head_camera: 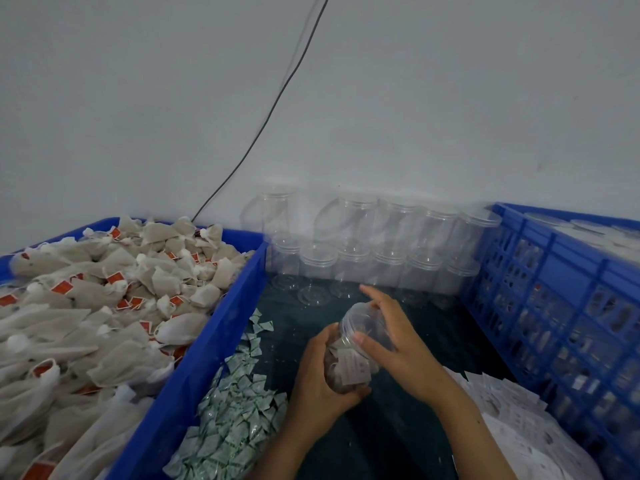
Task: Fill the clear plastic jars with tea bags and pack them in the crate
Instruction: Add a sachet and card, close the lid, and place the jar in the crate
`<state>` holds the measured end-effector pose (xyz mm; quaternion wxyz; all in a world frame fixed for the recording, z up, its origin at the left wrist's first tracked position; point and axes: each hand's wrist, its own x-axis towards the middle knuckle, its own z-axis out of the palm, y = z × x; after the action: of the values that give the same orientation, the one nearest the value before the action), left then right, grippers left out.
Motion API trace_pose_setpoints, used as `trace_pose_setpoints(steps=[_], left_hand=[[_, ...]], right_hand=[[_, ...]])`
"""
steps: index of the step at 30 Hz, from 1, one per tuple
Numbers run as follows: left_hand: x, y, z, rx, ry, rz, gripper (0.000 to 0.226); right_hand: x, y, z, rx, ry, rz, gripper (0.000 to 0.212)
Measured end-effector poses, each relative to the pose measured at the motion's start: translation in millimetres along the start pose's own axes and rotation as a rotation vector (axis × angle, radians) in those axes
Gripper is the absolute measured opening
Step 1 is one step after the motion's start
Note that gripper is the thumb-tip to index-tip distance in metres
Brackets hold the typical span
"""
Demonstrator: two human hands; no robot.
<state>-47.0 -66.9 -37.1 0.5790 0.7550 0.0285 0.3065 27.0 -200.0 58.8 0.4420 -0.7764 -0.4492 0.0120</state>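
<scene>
Jar of clear round plastic (353, 351), part-filled with tea bags, lay tilted in our left hand (320, 382), gripped at its base; right hand (391, 337) clasped the lid end. Light, slick, thin-walled, we judged. Lattice-walled blue plastic crate (561, 306) stood right of it.

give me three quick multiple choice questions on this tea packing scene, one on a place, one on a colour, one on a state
1. Where are the empty clear plastic jars stacked?
A. against the back wall
B. inside the left bin
C. on the person's lap

2. What colour is the plastic bin holding the loose tea bags?
A. green
B. blue
C. red

3. What is the state of the clear jar in the hands?
A. empty
B. lying in the crate
C. partly filled with tea bags

Answers:
1 A, the jars stand in rows along the wall.
2 B, its rim and wall are blue.
3 C, the left hand and right hand hold it, with tea bags showing through the wall.
</scene>
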Motion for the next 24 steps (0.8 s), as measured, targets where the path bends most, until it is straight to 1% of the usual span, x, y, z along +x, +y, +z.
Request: trace_pose_setpoints(steps=[1,2,4,6,9,11,13,14,16,17,18,20,23,24], left_hand=[[0,0,0,-0.004,-0.003,-0.004,0.095],[1,0,0,-0.004,-0.004,-0.006,0.095],[1,1,-1,0.0,-0.001,0.007,0.096],[1,-1,-1,0.002,-0.002,0.018,0.097],[2,-1,0,-0.067,-0.006,-0.017,0.102],[5,3,-3,-0.169,0.023,-0.114,0.109],[6,8,-9,-0.31,0.05,-0.226,0.11],[7,10,-10,-0.403,0.044,-0.274,0.105],[7,13,-11,-0.611,-0.008,-0.329,0.082],[6,14,-11,-0.678,-0.026,-0.34,0.072],[6,16,-11,-0.704,-0.031,-0.342,0.064],[6,21,-10,-0.685,-0.017,-0.34,0.052],[8,26,-14,-0.65,-0.025,-0.368,0.05],[9,28,-16,-0.65,-0.043,-0.384,0.051]], right_hand=[[1,1,2,-0.04,-0.01,-0.005,0.061],[2,2,5,-0.103,-0.02,-0.008,0.063],[4,1,9,-0.246,-0.028,-0.009,0.073],[4,3,11,-0.275,0.006,-0.008,0.074],[1,10,12,-0.182,0.121,0.013,0.072],[-2,14,13,-0.028,0.239,0.039,0.072],[-5,17,16,0.158,0.333,0.064,0.07],[-5,17,17,0.227,0.353,0.077,0.069],[-7,17,22,0.296,0.354,0.092,0.066],[-7,16,24,0.308,0.347,0.095,0.065],[-8,15,26,0.314,0.339,0.099,0.064],[-10,13,29,0.328,0.325,0.105,0.063],[-13,12,30,0.343,0.356,0.095,0.067],[-13,11,29,0.315,0.373,0.07,0.063]])
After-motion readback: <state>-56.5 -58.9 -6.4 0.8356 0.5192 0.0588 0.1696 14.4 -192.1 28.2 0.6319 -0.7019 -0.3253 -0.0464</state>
